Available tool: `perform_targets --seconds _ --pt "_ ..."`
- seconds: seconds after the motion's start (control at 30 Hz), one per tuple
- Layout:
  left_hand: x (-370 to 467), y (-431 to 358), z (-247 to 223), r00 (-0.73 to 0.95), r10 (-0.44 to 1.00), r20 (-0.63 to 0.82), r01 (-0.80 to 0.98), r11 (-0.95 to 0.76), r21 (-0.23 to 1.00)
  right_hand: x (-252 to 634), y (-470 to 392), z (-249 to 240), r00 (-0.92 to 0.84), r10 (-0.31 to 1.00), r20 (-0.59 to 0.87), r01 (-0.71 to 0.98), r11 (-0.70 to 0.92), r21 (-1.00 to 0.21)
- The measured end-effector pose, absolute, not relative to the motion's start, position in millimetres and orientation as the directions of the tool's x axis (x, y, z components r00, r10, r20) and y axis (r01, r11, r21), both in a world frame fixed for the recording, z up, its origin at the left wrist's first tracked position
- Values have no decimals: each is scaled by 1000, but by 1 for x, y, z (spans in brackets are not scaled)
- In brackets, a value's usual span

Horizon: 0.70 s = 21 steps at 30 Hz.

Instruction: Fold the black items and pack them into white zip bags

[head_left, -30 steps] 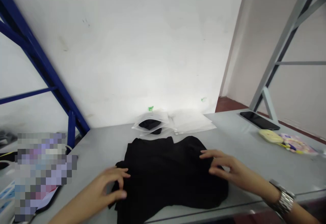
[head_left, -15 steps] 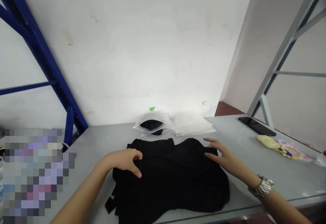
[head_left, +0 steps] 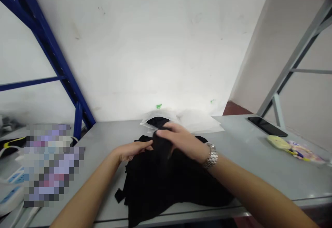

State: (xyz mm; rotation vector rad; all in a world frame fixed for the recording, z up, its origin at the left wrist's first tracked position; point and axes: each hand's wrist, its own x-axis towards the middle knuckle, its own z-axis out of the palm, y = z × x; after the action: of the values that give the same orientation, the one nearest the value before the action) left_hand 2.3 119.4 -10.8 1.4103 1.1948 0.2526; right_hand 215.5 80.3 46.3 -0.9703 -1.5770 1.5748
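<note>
A black garment lies spread on the grey table, its lower edge at the table's front. My right hand is closed on a lifted part of the garment, held up near the middle of its upper edge. On the garment's upper left rests my left hand, thumb and fingers closed on the cloth close to the raised part. Some of the left fingertips are hidden. A strip of the cloth with a small square end sticks out at the lower left.
Behind the garment, frosted plastic bags lie against the white wall; one holds something black. To the right are a dark phone and a yellow item beside a colourful packet. Power strips, cables and a blurred patch are at the left.
My right hand has moved left across the garment, carrying its right part up and over toward my left hand. My left hand has closed on the cloth. The view has shifted slightly.
</note>
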Motion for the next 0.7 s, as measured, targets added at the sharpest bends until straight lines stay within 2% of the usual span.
perform_targets --seconds 0.03,0.1,0.17,0.27,0.33,0.4,0.47,0.53,0.6,0.63,0.7 --pt "2 119 -10 449 750 -486 494 245 834 197 82 37 -580 812 -63 68 -28 -997" --pt "0 119 -8 446 753 -484 499 239 833 170 83 18 -699 711 -76 167 59 -984" --pt "-4 120 -7 398 839 -371 481 153 863 161 83 4 -756 652 -59 201 145 -969" --pt "-8 124 -9 331 930 -161 439 -1 898 181 88 5 -795 607 7 68 100 -993" --pt "-7 125 -10 418 885 -206 417 15 909 207 96 11 -746 661 84 -41 80 -996" --pt "0 123 -9 529 803 -275 393 55 918 236 107 14 -570 809 146 -92 113 -989" --pt "13 117 -5 550 804 -224 286 71 956 261 117 9 -386 914 128 -122 86 -989" --pt "35 110 -1 473 871 -132 77 109 991 280 121 -2 -408 911 53 -194 -30 -981" --pt "61 105 4 351 933 -82 -147 141 979 294 121 -13 -547 837 30 -253 -131 -959" --pt "74 103 6 311 947 -76 -222 150 964 298 119 -17 -584 811 35 -272 -154 -950" --pt "99 104 10 300 952 -59 -281 147 948 306 118 -21 -547 836 47 -309 -150 -939"
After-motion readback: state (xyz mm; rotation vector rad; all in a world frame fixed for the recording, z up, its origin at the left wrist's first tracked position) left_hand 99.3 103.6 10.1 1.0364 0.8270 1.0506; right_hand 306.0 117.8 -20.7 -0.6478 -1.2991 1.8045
